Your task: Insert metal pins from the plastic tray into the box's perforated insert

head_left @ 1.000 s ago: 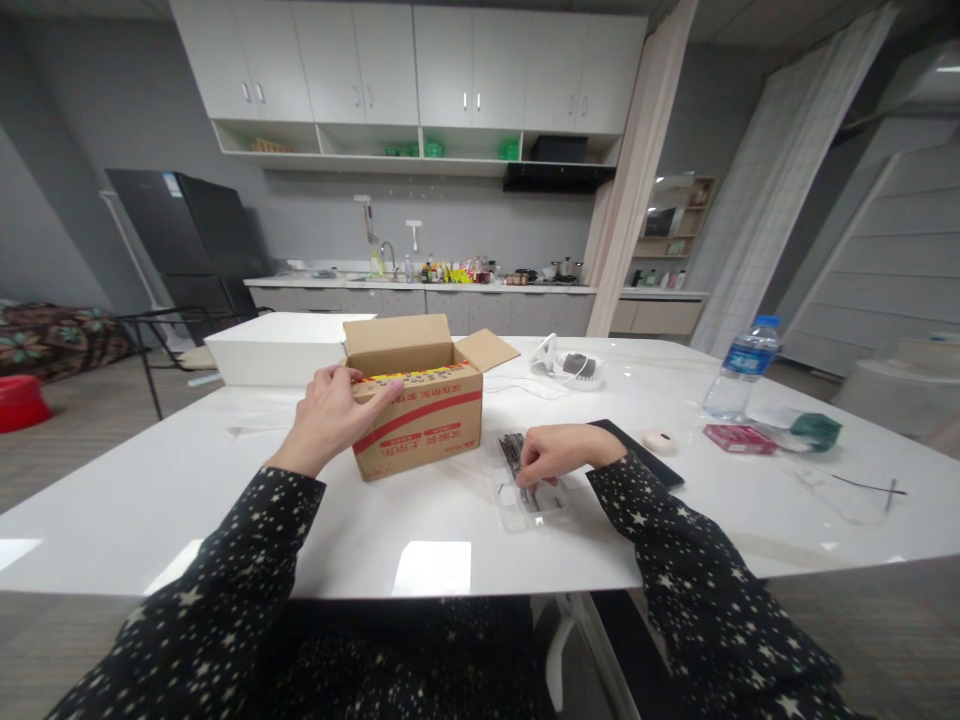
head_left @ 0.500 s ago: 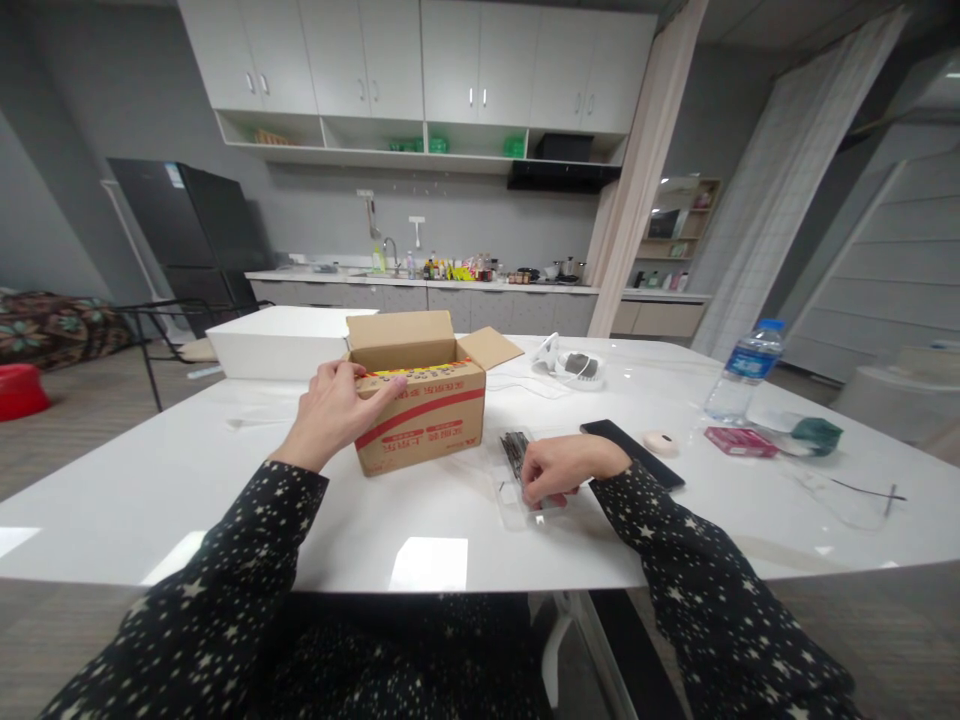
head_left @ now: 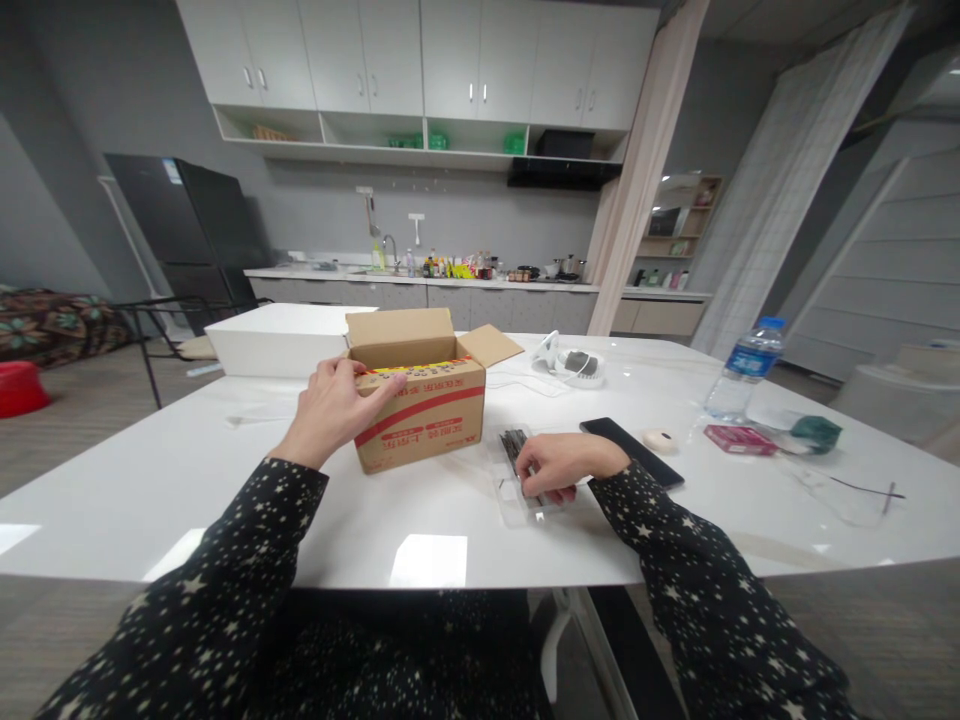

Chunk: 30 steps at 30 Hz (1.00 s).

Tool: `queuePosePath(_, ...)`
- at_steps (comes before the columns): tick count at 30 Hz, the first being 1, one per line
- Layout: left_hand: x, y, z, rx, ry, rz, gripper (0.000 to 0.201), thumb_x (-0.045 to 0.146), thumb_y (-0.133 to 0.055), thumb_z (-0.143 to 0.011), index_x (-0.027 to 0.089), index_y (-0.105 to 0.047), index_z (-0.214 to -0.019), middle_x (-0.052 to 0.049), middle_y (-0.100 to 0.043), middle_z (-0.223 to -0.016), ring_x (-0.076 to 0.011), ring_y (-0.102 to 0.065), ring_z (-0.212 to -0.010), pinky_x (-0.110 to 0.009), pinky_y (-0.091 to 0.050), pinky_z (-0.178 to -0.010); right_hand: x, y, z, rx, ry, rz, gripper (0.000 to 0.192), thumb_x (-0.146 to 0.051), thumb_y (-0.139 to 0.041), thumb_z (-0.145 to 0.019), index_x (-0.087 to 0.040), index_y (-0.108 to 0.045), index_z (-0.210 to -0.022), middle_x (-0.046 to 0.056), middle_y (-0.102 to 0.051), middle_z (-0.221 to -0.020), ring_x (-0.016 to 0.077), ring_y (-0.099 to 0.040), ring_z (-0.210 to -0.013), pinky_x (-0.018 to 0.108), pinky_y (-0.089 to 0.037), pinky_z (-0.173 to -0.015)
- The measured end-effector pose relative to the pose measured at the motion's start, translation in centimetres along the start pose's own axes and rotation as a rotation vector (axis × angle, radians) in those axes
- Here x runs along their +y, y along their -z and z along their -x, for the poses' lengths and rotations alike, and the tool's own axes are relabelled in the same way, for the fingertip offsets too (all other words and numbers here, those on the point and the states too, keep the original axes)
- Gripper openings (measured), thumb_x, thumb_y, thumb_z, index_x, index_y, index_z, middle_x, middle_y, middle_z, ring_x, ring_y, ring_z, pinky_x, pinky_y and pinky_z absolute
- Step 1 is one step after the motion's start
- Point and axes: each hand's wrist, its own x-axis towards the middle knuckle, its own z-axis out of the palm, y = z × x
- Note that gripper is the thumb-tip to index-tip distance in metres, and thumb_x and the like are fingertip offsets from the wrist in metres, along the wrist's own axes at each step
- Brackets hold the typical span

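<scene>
Thin dark pieces (head_left: 514, 444) lie in a clear tray (head_left: 516, 516) on the counter (head_left: 337, 540); our right hand (head_left: 559, 466) curls over it, fingertips partly hidden, so we cannot tell whether it grips. We judge this a picking step, calling next for a fine pinch. Our left hand (head_left: 328, 408), spread half-open, rests on the cardboard box (head_left: 429, 425).

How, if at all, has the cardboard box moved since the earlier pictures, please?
No, the cardboard box shows no clear shift either way, judged against the white box.
</scene>
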Motion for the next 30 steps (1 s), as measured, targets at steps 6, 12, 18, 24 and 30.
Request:
queuePosePath(6, -0.2, -0.1, -0.1, 0.004, -0.004, 0.003, 0.081, 0.081, -0.046, -0.077, 0.015, -0.06, -0.123, -0.02, -0.059, -0.129, -0.0378, -0.053, -0.124, -0.05, -0.042, -0.107, 0.1, 0.0, 0.2, -0.038, 0.003, 0.032, 0.016, -0.027, -0.061, -0.072, -0.016, -0.07, -0.079, 0.0, -0.065, -0.057, 0.0126, -0.057, -0.047, 0.023, -0.045, -0.048)
queuePosePath(12, -0.1, 0.0, 0.0, 0.004, -0.005, 0.004, 0.082, 0.081, -0.046, -0.077, 0.015, -0.06, -0.122, -0.02, -0.058, -0.129, -0.0379, -0.054, -0.123, -0.049, -0.043, -0.107, -0.3, -0.3, 0.2, -0.03, 0.004, 0.059, 0.012, -0.025, -0.059, -0.07, -0.016, -0.067, -0.07, -0.001, -0.062, -0.054, 0.0118, -0.054, -0.045, 0.023, -0.043, -0.047)
queuePosePath(18, -0.3, 0.0, 0.0, 0.01, -0.009, 0.01, 0.08, 0.08, -0.046, -0.078, 0.015, -0.061, -0.121, -0.02, -0.059, -0.128, -0.0381, -0.054, -0.123, -0.05, -0.044, -0.106, -0.5, -0.4, 0.1, -0.017, -0.011, 0.053, 0.01, -0.024, -0.058, -0.068, -0.017, -0.064, -0.066, -0.001, -0.06, -0.053, 0.0118, -0.054, -0.045, 0.023, -0.043, -0.046)
queuePosePath(24, -0.9, -0.6, -0.2, 0.062, -0.034, 0.009, 0.08, 0.08, -0.049, -0.078, 0.014, -0.061, -0.121, -0.021, -0.06, -0.124, -0.039, -0.056, -0.119, -0.052, -0.046, -0.102, 0.3, -0.2, 0.1, -0.014, -0.037, 0.024, 0.011, -0.025, -0.061, -0.066, -0.018, -0.064, -0.074, -0.001, -0.063, -0.059, 0.0133, -0.059, -0.049, 0.024, -0.046, -0.049)
queuePosePath(30, -1.2, -1.1, 0.1, 0.161, -0.082, 0.043, 0.08, 0.078, -0.048, -0.082, 0.013, -0.057, -0.128, -0.021, -0.061, -0.126, -0.039, -0.056, -0.119, -0.053, -0.045, -0.102, 0.4, -0.5, 0.4, 0.117, -0.045, 0.221, 0.019, -0.026, -0.068, -0.063, -0.02, -0.066, -0.081, 0.001, -0.068, -0.076, 0.0161, -0.061, -0.064, 0.025, -0.04, -0.054)
